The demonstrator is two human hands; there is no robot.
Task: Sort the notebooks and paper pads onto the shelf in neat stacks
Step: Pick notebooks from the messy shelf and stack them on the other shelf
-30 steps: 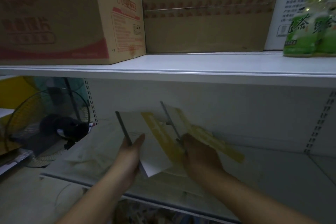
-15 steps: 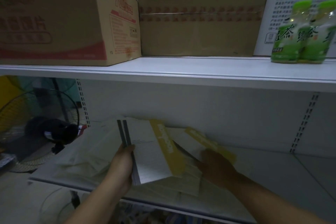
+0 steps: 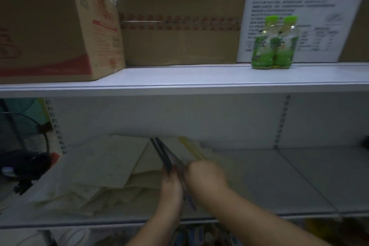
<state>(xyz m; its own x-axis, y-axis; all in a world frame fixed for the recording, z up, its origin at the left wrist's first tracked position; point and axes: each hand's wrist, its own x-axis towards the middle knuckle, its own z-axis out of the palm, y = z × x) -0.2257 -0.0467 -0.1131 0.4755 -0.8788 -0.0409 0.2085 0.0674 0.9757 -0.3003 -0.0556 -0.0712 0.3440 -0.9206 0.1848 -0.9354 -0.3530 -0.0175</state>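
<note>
Holding the thin dark-spined notebooks [image 3: 162,154] upright on edge above the white metal lower shelf [image 3: 299,177], you have them clamped from both sides. Your left hand [image 3: 171,184] grips one cover, and your right hand [image 3: 205,177] seems, through the blur, to curl round the other. That probably squares their edges before stacking. The loose heap of pale paper pads [image 3: 107,166] sprawls at nine o'clock, and bare shelf at three o'clock offers room.

Boxes [image 3: 60,26] stand left of bottles [image 3: 273,46] on upper shelf [image 3: 179,78], above paper pads [image 3: 103,166].
</note>
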